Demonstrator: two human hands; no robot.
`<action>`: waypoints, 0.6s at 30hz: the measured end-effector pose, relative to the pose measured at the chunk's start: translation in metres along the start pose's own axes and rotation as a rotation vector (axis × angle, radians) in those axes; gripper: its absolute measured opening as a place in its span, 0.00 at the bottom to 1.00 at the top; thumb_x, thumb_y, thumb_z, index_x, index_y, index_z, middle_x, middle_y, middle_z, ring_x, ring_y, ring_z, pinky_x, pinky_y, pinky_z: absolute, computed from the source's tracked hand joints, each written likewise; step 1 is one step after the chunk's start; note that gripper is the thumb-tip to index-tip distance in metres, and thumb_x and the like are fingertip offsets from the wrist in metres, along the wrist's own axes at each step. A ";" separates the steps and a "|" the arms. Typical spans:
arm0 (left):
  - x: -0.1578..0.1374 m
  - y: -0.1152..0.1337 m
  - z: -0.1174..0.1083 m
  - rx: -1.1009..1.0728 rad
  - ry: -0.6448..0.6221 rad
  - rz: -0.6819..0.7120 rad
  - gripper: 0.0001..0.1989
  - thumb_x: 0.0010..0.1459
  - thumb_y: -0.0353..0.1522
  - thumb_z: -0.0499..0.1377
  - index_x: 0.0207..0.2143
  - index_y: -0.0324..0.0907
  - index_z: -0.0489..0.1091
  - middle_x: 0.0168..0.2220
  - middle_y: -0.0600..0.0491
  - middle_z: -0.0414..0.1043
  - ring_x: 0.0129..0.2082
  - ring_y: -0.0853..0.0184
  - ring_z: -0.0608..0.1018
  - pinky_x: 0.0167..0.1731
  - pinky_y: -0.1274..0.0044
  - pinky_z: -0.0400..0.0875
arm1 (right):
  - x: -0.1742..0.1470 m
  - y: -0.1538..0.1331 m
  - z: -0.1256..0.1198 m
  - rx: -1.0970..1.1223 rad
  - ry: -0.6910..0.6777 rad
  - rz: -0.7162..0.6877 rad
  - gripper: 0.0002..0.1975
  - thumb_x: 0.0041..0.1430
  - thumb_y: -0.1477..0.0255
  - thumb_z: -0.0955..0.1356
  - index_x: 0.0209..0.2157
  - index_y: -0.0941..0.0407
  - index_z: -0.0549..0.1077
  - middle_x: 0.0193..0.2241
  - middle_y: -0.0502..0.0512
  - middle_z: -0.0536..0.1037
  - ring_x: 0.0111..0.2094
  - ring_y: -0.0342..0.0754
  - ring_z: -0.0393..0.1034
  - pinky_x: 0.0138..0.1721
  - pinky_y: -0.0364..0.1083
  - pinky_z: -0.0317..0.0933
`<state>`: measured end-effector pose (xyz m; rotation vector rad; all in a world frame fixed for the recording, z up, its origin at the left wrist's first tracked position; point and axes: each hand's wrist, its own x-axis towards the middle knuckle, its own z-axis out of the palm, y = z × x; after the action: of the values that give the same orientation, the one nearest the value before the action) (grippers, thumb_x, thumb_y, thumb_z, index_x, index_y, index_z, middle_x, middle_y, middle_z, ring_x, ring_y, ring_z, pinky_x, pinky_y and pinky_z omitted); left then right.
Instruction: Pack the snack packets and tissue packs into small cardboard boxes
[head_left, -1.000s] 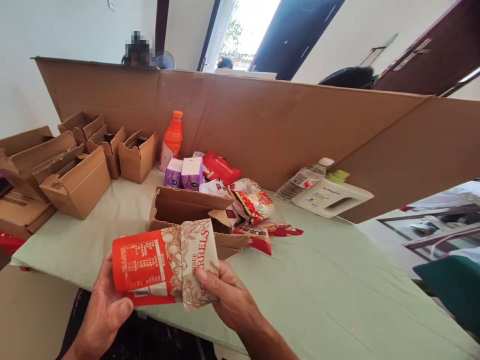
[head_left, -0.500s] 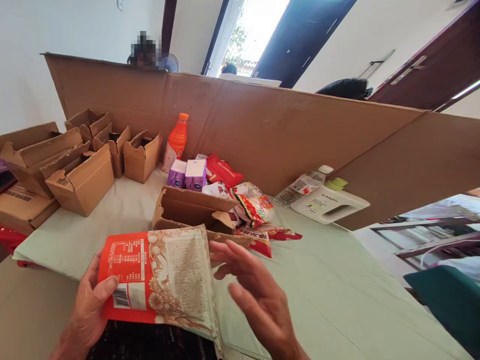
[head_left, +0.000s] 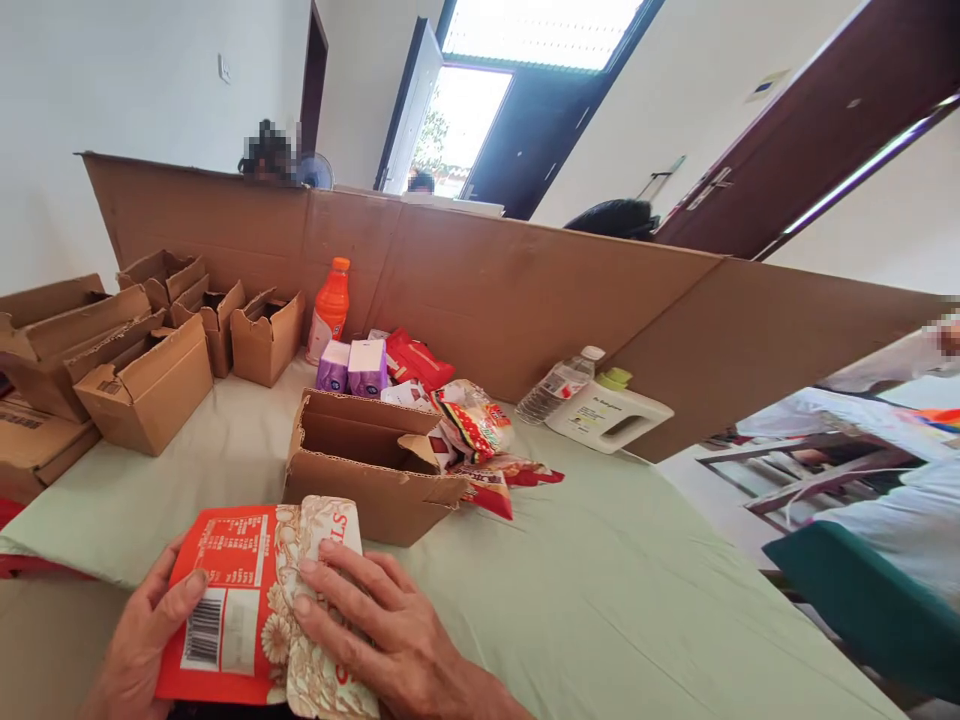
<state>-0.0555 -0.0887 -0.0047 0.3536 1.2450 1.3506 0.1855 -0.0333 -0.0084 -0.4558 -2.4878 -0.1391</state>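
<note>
A red and cream food pouch, printed with flowers and a barcode, is held low in front of me. Its cream end is folded over, so part of the front lettering faces up. My left hand grips the red end, thumb on top and fingers behind. On the folded flap, my right hand presses with its fingers close together; its thumb is hidden. Just beyond the pouch stands an open cardboard box. Red and white snack packets lie against that box's right side.
Several open cardboard boxes crowd the left. An orange drink bottle and purple tissue packs stand behind the near box. A clear bottle and a white jug lean by the cardboard partition. Other people are beyond it.
The pouch's cream end has been folded over toward the red end. My right hand, earlier off the pouch with fingers apart, has come left onto the flap. The camera view has shifted.
</note>
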 end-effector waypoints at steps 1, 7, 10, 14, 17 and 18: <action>0.000 0.002 0.000 -0.002 -0.041 0.003 0.44 0.39 0.43 0.77 0.58 0.48 0.67 0.34 0.53 0.83 0.31 0.58 0.84 0.27 0.75 0.80 | 0.000 0.002 -0.004 0.007 0.012 -0.013 0.17 0.69 0.72 0.63 0.56 0.60 0.73 0.54 0.61 0.80 0.60 0.56 0.69 0.50 0.52 0.71; 0.006 0.017 0.023 0.069 -0.313 0.243 0.34 0.54 0.55 0.63 0.57 0.46 0.71 0.43 0.48 0.81 0.37 0.57 0.82 0.33 0.70 0.79 | -0.013 0.021 -0.057 0.128 0.357 0.238 0.22 0.67 0.77 0.66 0.60 0.53 0.72 0.49 0.59 0.83 0.51 0.54 0.78 0.50 0.51 0.74; 0.020 0.020 0.039 0.368 -0.366 0.578 0.27 0.63 0.48 0.60 0.61 0.50 0.66 0.48 0.49 0.79 0.44 0.59 0.80 0.41 0.70 0.78 | -0.020 0.033 -0.089 0.032 0.598 0.656 0.10 0.64 0.75 0.70 0.44 0.50 0.82 0.35 0.52 0.85 0.33 0.50 0.80 0.35 0.45 0.75; 0.044 0.020 0.061 0.808 -0.235 1.124 0.23 0.66 0.36 0.59 0.62 0.52 0.63 0.56 0.50 0.73 0.50 0.62 0.77 0.51 0.68 0.75 | -0.014 0.056 -0.123 -0.114 0.728 1.065 0.14 0.60 0.66 0.73 0.20 0.53 0.75 0.18 0.48 0.75 0.21 0.45 0.69 0.23 0.43 0.64; 0.059 0.021 0.077 0.995 -0.165 1.454 0.26 0.65 0.30 0.58 0.64 0.44 0.60 0.59 0.44 0.69 0.58 0.59 0.72 0.58 0.65 0.70 | 0.003 0.081 -0.132 -0.037 0.699 1.104 0.16 0.59 0.63 0.72 0.20 0.52 0.74 0.18 0.50 0.74 0.21 0.47 0.68 0.22 0.44 0.62; 0.064 0.021 0.082 1.042 -0.151 1.512 0.26 0.65 0.29 0.57 0.64 0.41 0.59 0.59 0.42 0.69 0.60 0.57 0.70 0.60 0.64 0.69 | 0.008 0.089 -0.130 0.007 0.675 1.088 0.17 0.58 0.60 0.72 0.19 0.53 0.74 0.17 0.50 0.73 0.20 0.47 0.67 0.21 0.45 0.62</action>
<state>-0.0158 0.0075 0.0140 2.4326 1.4566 1.5895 0.2815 0.0261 0.1020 -1.4030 -1.3429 0.1386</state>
